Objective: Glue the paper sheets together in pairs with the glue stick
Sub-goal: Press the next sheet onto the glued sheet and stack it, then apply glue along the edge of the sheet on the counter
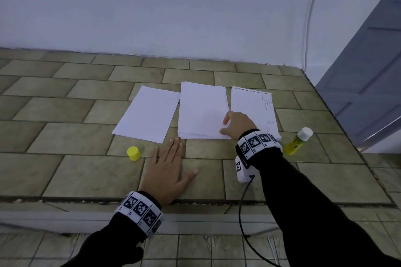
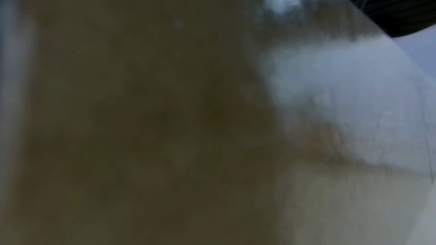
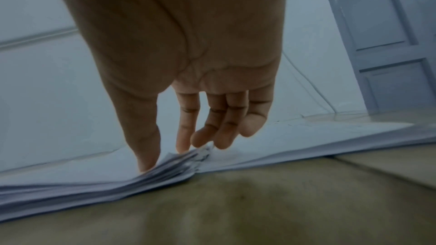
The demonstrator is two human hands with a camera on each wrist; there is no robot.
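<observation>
Left hand (image 1: 168, 167) flat on the tiled floor (image 1: 86, 175), fingers straight and spread, holding nothing; left wrist view blurred against the surface. Right hand (image 1: 237, 124) at the near right corner of the middle paper stack (image 1: 202, 108), thumb (image 3: 146, 148) and index fingertip (image 3: 183, 142) pressed on that corner, its sheet edges fanned up between them, other fingers loosely bent. Single sheet (image 1: 147, 114) just left of the stack, skewed; printed sheets (image 1: 252, 104) just right of it, partly under the right wrist. Glue stick (image 1: 298, 141) lying uncapped to the right of the printed sheets, toward the door (image 1: 368, 67). Yellow cap (image 1: 133, 153) apart, near the left fingertips, below the single sheet
</observation>
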